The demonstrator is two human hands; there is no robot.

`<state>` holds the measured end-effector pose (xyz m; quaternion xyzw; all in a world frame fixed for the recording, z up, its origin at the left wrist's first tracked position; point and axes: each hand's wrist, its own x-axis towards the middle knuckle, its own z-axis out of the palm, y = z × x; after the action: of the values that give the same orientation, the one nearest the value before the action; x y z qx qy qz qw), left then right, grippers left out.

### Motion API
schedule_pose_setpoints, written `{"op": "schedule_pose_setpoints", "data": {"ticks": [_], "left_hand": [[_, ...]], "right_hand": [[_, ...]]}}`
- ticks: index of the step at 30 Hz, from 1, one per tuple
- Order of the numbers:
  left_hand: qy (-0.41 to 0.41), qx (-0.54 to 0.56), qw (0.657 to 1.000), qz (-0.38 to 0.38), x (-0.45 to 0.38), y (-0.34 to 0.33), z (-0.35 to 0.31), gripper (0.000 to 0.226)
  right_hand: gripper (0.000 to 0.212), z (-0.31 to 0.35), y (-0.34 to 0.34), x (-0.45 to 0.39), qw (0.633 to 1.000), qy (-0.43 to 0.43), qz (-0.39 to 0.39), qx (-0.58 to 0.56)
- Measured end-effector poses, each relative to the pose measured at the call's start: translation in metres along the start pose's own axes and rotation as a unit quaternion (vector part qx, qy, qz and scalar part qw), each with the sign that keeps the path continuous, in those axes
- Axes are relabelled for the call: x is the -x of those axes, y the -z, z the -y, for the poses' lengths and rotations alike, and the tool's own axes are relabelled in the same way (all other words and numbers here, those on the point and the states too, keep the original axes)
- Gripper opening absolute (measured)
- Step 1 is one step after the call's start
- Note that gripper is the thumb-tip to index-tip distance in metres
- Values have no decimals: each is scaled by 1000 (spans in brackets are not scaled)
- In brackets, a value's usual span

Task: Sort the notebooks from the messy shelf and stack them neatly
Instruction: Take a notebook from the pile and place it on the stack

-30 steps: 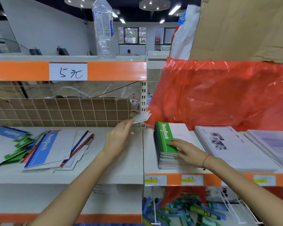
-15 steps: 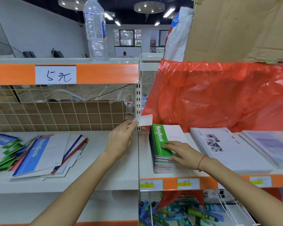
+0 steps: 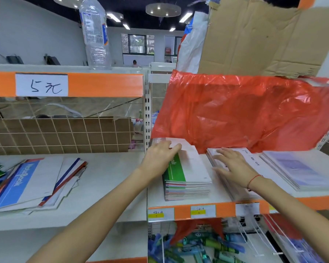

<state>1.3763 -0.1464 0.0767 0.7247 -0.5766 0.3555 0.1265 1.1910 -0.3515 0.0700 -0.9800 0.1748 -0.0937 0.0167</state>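
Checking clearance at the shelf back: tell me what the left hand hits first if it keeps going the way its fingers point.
Probably the red plastic sheet: the left hand points across the notebook stack toward its hanging lower edge, though depth is unclear.

Bare shelf [image 3: 106, 179] lies open between the loose pile [image 3: 36, 183] on the left and the green-topped stack [image 3: 186, 177], wide enough for a hand to pass. On the right the stack, the white stack [image 3: 254, 162] and the far pile [image 3: 300, 168] sit near one another with only narrow gaps. The red bag [image 3: 245, 111] hangs low over their back edges, and the upright post [image 3: 147, 120] stands between the two bays.
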Motion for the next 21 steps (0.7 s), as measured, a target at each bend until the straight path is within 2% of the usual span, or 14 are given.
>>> {"op": "schedule_pose_setpoints", "data": {"ticks": [3, 5, 7, 9, 12, 13, 14, 18, 19, 21], "left_hand": [[-26, 4, 996, 90, 5, -19, -15, 68], [-32, 24, 983, 179, 11, -25, -22, 56], [-29, 46, 967, 249, 15, -26, -26, 41], [-12, 104, 951, 290, 16, -25, -27, 42], [19, 197, 923, 328, 19, -25, -24, 45], [17, 208, 922, 328, 20, -25, -23, 44], [14, 216, 921, 325, 22, -26, -23, 44], [15, 237, 918, 318, 23, -26, -21, 43], [16, 239, 917, 318, 23, -26, -21, 43], [22, 243, 915, 320, 24, -25, -22, 42]], "right_hand": [[75, -15, 0, 9, 1000, -29, -9, -1], [52, -19, -2, 12, 999, -37, -13, 5], [45, -18, -4, 13, 999, -39, -4, 13], [50, -16, -9, 15, 999, -31, 6, 16], [86, -13, -13, 18, 1000, -19, 2, -13], [90, -14, -15, 18, 1000, -18, 2, -15], [89, -15, -16, 18, 1000, -16, 1, -11], [62, -18, -22, 16, 1000, -8, -11, 2], [62, -18, -22, 16, 1000, -10, -5, 4], [78, -17, -21, 16, 1000, -12, -6, -3]]}}
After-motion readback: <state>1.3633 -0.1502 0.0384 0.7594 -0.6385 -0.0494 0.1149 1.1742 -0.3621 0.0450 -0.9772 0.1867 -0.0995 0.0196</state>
